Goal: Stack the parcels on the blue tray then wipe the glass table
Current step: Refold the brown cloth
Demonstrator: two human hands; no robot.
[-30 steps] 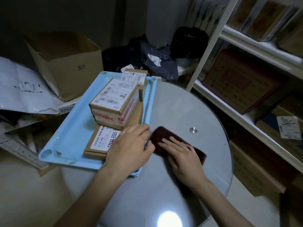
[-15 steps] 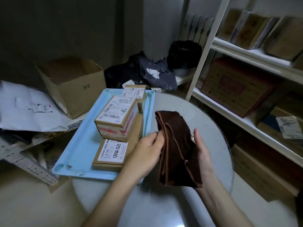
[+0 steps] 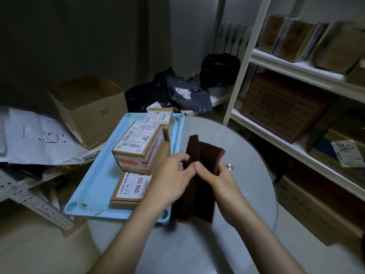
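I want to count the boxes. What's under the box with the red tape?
A flat parcel labelled 12V4A-5525 lies under the red-taped box, on the blue tray. Its far part is covered.

three parcels (image 3: 138, 147), one tray (image 3: 94, 186), one cloth (image 3: 199, 184).

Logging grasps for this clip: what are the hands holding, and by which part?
Both hands, left hand and right hand, pinch the brown cloth around its middle, lifted off the glass table.

Labelled parcels (image 3: 138, 149) stacked on blue tray (image 3: 98, 186) on glass table (image 3: 250, 175)
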